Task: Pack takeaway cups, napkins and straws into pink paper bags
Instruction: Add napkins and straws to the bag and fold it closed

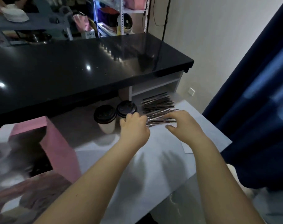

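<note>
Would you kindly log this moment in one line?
left hand: at straw pile; right hand: at straw pile; grip: unclear; cups: two, unpacked

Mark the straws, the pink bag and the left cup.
straws [158, 105]: head view, middle of the pile.
pink bag [60, 147]: head view, its right wall.
left cup [104, 114]: head view, its black lid.

Glossy black counter [73, 70], shiny foil-wrapped straws [158, 104], matt pink paper bag [60, 147].
</note>
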`<state>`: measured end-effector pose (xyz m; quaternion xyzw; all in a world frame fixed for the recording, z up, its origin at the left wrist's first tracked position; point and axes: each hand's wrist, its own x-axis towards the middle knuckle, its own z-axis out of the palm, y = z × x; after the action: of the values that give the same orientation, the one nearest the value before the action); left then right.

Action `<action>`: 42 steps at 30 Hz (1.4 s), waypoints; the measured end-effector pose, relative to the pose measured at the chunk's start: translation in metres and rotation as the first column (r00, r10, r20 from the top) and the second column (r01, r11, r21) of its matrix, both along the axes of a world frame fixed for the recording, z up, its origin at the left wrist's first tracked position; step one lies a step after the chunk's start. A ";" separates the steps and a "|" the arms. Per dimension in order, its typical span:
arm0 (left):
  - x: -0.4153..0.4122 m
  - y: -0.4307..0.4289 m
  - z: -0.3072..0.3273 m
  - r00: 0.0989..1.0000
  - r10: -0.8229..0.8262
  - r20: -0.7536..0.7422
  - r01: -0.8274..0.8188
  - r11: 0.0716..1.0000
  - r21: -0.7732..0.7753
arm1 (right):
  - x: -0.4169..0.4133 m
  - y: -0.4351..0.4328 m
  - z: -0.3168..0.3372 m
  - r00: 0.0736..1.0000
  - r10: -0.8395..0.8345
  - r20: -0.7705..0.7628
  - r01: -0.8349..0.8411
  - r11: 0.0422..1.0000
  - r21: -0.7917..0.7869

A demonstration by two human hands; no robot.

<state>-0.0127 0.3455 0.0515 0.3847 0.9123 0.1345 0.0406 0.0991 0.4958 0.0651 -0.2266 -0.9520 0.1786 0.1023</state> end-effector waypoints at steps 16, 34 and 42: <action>-0.022 0.083 -0.097 0.974 0.196 0.117 -0.182 0.976 -0.120 | -0.072 0.118 -0.125 0.922 0.129 0.365 -0.141 0.990 0.005; -0.035 0.095 -0.097 0.972 0.212 0.102 -0.202 0.974 -0.100 | -0.103 0.137 -0.138 0.989 0.146 0.002 -0.146 0.989 -0.002; -0.032 0.092 -0.050 0.971 0.231 0.062 -0.238 0.960 0.149 | -0.086 0.140 -0.112 0.995 0.080 -0.054 -0.083 0.995 -0.061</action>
<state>-0.0443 0.4377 0.0018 0.2727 0.9371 0.2174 0.0146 0.0127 0.6358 -0.0467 -0.1860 -0.9514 0.2186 0.1119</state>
